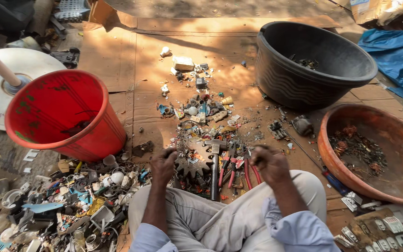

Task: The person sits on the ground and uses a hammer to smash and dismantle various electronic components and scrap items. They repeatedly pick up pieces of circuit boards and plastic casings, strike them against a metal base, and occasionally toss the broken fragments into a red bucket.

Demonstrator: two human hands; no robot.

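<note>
Cardboard floor (117,60): both hands (164,164) clenched above scrap (201,112)

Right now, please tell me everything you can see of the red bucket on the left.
The red bucket looks like plastic, round, with a thick rolled rim and walls that narrow toward the base. It tilts, with its open mouth toward the camera. Dark smudges mark the inner wall, and a few dark scraps lie at the bottom. It rests on the cardboard sheet, beside a heap of mixed scrap parts. Neither hand touches it.
</note>
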